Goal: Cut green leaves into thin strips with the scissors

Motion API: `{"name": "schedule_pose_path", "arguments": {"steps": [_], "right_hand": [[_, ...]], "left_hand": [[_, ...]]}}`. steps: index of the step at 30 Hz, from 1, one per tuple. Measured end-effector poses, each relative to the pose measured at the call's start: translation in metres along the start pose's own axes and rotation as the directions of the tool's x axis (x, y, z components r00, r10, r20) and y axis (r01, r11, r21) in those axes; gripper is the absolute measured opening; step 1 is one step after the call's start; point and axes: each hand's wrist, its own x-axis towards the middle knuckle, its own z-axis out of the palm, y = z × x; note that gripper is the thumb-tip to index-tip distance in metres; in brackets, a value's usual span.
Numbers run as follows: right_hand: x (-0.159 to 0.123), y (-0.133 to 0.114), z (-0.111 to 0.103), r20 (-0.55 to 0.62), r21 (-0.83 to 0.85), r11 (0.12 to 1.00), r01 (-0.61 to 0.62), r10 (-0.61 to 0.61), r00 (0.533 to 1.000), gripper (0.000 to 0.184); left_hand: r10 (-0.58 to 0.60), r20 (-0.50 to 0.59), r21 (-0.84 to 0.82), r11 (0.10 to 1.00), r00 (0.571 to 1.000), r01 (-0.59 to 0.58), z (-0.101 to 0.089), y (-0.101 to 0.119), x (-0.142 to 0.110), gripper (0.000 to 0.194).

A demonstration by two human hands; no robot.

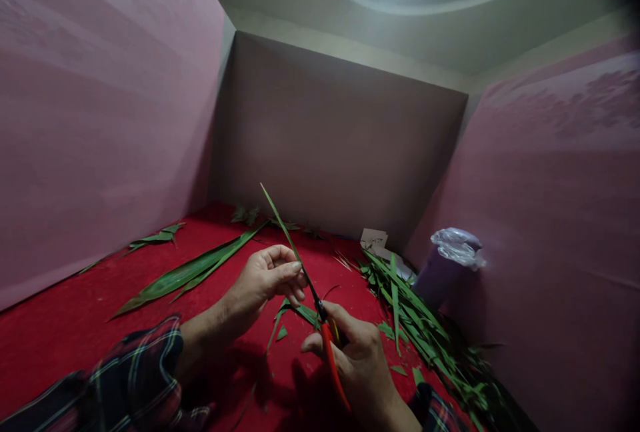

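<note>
Between the thumb and fingers of my left hand (275, 277) a narrow green leaf strip (278, 219) is pinched, its tip pointing up and away. My right hand (360, 352) grips scissors (330, 359) with red-orange handles. The dark blades reach up toward my left fingertips, close to the strip's lower end; whether they touch it I cannot tell. Beneath my hands, small leaf scraps (283, 333) lie on the red cloth (235, 359).
Long green leaves (195, 269) lie on the left. At the right, a large heap of leaf strips (415, 312) stretches along the wall beside a purple bin (440, 272) with a clear plastic liner. A white card (374, 238) stands at the back. Pink walls rise on both sides.
</note>
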Motion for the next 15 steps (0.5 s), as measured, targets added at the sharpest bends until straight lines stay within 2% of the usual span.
{"name": "schedule_pose_path", "arguments": {"steps": [15], "right_hand": [[0.0003,-0.0019,-0.001,-0.011,-0.001,1.0,0.008,-0.008,1.0,0.027]], "left_hand": [[0.005,0.022,-0.004,1.0,1.0,-0.005,-0.001,-0.0003,-0.0014,0.017]]}}
